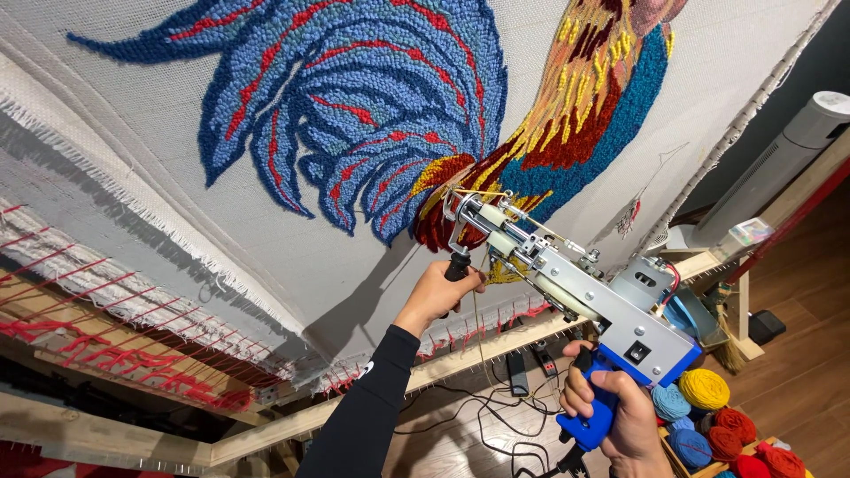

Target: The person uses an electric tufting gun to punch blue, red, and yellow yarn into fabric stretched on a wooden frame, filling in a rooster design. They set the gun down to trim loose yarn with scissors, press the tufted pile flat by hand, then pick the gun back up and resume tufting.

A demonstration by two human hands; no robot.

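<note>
Head view of a tufting gun (575,292) held against stretched backing cloth (292,265). The tool runs diagonally from centre frame to lower right, its needle end (460,208) touching the cloth at the lower edge of a tufted rooster design (425,106) in blue, red and yellow yarn. The left hand (438,292) is clenched around the black front handle (458,265), just below the needle end. The right hand (611,416) is wrapped around the blue rear grip (589,425) at the lower right of the frame. The gun looks rigid, metal-bodied and fairly heavy, so a two-handed hold at these two handles appears sound; the moving parts near the needle are best kept clear of fingers. A thin yellow yarn strand (482,310) hangs beside the front handle and would be light and limp. The cloth is taut on a wooden frame (496,350). Yarn balls (708,416) sit at lower right, cables (478,416) lie on the floor at lower centre.
</note>
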